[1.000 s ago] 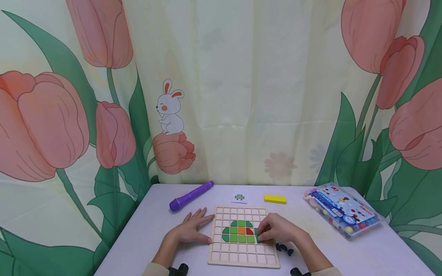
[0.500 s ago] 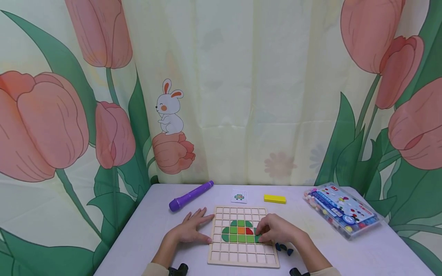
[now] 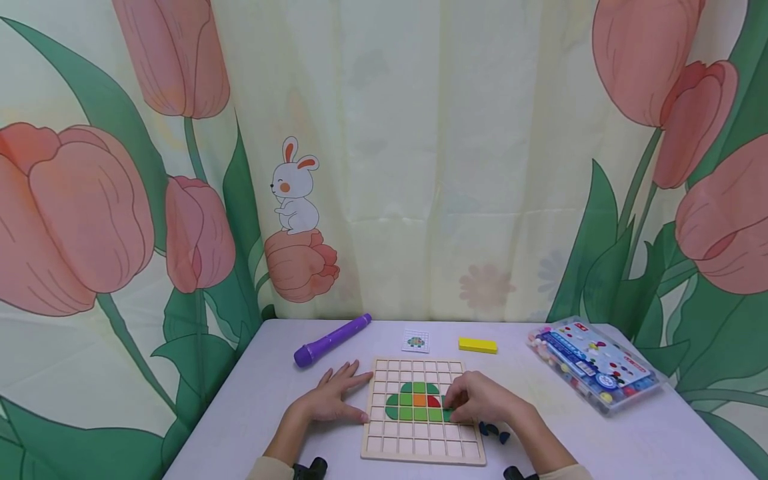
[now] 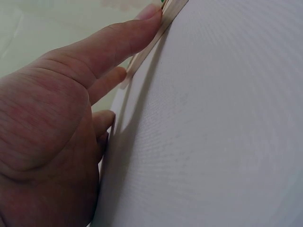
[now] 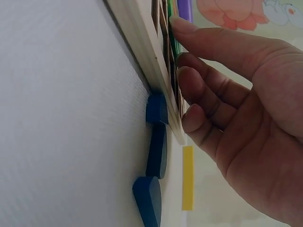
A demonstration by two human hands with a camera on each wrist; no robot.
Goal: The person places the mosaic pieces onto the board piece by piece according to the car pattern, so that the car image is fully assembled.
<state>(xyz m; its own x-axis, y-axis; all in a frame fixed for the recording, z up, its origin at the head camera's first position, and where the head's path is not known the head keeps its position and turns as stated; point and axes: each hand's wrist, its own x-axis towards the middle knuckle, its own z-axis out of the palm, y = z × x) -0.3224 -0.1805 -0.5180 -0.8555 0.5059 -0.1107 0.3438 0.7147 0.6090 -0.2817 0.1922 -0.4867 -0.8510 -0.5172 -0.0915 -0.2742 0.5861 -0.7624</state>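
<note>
From the head view I see my left hand (image 3: 329,401) lying flat, fingers straight, against the left edge of the pale wooden grid board (image 3: 420,448) on the white surface (image 3: 252,407), while my right hand (image 3: 483,399) pinches a green tile (image 3: 447,415) at the right end of the green mosaic figure. I judge I am seating that tile. The left wrist view shows relaxed fingers (image 4: 118,45) touching the board's rim. The right wrist view shows fingertips (image 5: 182,26) on the board, with three loose dark blue pieces (image 5: 156,151) just beside its edge; next calls for picking one.
</note>
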